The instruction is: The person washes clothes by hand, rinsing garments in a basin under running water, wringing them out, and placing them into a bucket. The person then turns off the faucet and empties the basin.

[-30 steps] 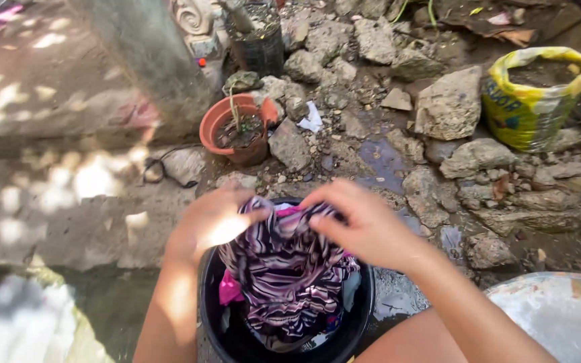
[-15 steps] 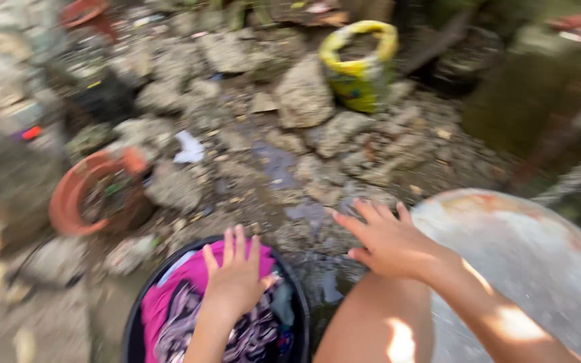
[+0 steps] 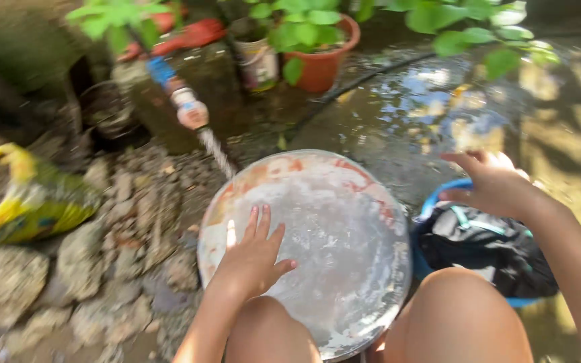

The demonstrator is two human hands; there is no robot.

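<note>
The left hand [image 3: 253, 259] lies flat, fingers spread, holding nothing, on the round basin [image 3: 344, 222] ahead of the knees. The right hand [image 3: 492, 185], open and empty, hovers over the blue tub [image 3: 432, 205] of dark clothes [image 3: 492, 249], just right of the basin.

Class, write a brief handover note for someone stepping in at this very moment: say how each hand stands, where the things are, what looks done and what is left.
Left hand: open, fingers spread, palm flat on the big round metal basin, near its left rim.
Right hand: open, holds nothing, hovers above the far rim of the blue tub.
The blue tub stands right of the basin and holds dark clothes.
The basin stands between the knees; no clothes show in it.
Done: nothing moved into the basin.
Left: the clothes lie in the tub, ungrasped.
</note>
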